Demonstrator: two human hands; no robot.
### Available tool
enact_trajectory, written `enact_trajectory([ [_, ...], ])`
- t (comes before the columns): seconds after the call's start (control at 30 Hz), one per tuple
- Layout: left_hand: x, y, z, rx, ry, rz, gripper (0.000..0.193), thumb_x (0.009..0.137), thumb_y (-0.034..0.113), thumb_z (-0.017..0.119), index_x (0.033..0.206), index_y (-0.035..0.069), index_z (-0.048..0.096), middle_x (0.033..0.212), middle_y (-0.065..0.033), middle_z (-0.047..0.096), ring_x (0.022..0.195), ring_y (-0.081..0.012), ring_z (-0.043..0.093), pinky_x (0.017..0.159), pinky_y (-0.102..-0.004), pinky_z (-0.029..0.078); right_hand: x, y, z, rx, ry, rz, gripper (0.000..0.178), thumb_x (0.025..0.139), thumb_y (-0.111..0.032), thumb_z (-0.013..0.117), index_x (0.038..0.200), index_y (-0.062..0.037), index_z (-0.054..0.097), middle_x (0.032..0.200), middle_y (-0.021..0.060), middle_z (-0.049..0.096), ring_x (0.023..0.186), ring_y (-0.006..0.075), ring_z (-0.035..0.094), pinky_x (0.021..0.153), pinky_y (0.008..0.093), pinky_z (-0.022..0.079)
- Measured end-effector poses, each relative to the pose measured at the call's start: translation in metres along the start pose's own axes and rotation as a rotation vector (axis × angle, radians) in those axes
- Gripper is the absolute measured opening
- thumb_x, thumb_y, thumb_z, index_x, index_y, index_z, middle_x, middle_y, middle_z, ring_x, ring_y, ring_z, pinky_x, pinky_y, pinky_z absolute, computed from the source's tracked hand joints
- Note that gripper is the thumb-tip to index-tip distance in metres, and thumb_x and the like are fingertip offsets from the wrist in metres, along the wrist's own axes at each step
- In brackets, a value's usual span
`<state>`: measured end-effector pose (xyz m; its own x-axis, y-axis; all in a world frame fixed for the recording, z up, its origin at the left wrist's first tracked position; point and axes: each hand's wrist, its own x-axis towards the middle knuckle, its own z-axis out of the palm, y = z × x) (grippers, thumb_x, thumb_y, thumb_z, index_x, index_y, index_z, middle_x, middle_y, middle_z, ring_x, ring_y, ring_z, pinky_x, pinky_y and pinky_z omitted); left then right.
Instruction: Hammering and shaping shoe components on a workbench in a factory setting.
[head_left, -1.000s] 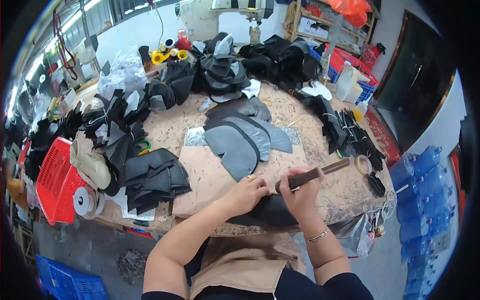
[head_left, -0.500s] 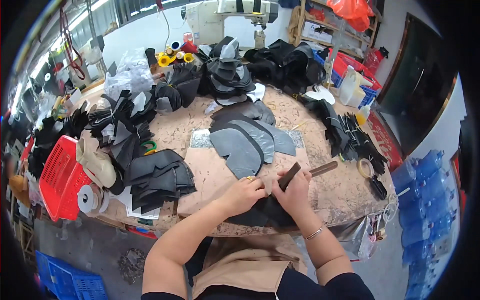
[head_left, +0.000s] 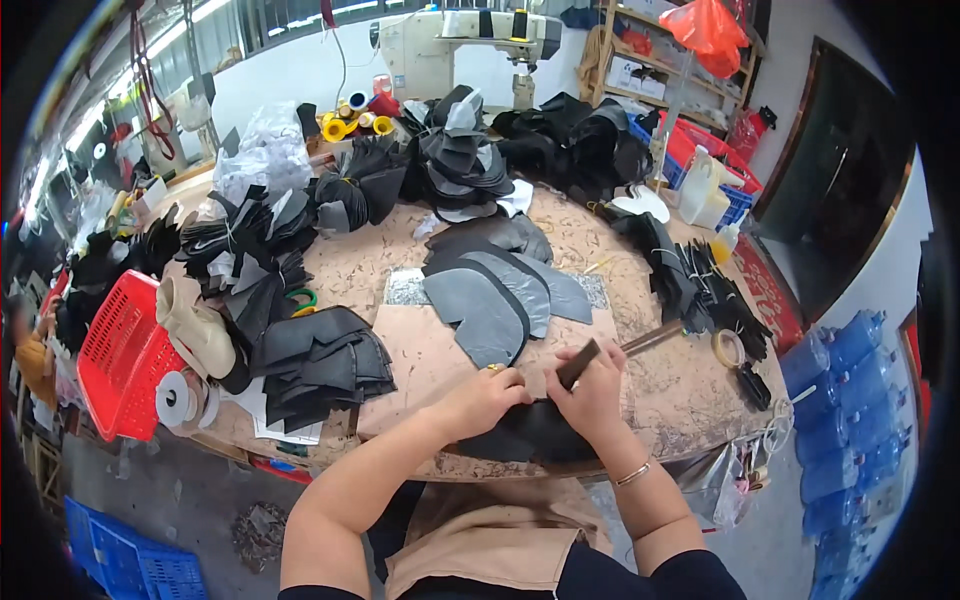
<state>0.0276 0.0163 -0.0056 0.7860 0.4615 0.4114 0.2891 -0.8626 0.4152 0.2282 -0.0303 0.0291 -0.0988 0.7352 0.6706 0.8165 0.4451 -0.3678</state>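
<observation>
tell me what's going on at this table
Someone's left hand has its fingers at the far edge of a black piece lying along the near side of the worktable. The right hand grips a dark, bar-like tool beside that piece. A wooden strip shows beyond the right hand; whether it is held too is hard to tell. Grey shapes lie fanned out ahead of the hands, and overlapping dark pieces sit to the left.

A red basket [head_left: 115, 345] (its side perforated) is beside a cream boot [head_left: 200, 338].
</observation>
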Motion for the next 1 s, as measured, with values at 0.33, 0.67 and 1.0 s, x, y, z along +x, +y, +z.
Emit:
enact_trajectory([
  [0.33, -0.009, -0.002, -0.007, 0.037, -0.003, -0.035, 0.013, 0.083, 0.004, 0.058, 0.094, 0.007, 0.063, 0.099, -0.0108, 0.059, 0.091, -0.0306, 0.059, 0.078, -0.0376, 0.05, 0.003, -0.006, 0.01, 0.032, 0.014, -0.004, 0.024, 0.07, -0.017, 0.077, 0.088, -0.0074, 0.064, 0.075, 0.003, 0.065, 0.079, 0.0253, 0.06, 0.086, 0.0408, 0.037],
  [0.67, -0.014, 0.0, -0.011, 0.044, 0.002, -0.049, 0.015, 0.083, 0.003, 0.057, 0.097, 0.008, 0.063, 0.1, -0.009, 0.059, 0.087, -0.0296, 0.061, 0.075, -0.0384, 0.051, 0.003, -0.011, 0.015, 0.062, -0.004, -0.03, 0.022, 0.072, -0.018, 0.077, 0.085, -0.0069, 0.063, 0.078, 0.0045, 0.064, 0.08, 0.0248, 0.061, 0.087, 0.0407, 0.036],
  [1.0, -0.022, 0.011, -0.018, 0.233, 0.075, -0.19, 0.018, 0.081, 0.013, 0.061, 0.098, 0.014, 0.066, 0.098, -0.0028, 0.062, 0.075, -0.0273, 0.063, 0.066, -0.0388, 0.053, -0.002, -0.014, 0.026, 0.042, 0.086, -0.086, 0.022, 0.072, -0.018, 0.076, 0.085, -0.0085, 0.062, 0.084, 0.0036, 0.065, 0.079, 0.0244, 0.06, 0.086, 0.039, 0.036],
])
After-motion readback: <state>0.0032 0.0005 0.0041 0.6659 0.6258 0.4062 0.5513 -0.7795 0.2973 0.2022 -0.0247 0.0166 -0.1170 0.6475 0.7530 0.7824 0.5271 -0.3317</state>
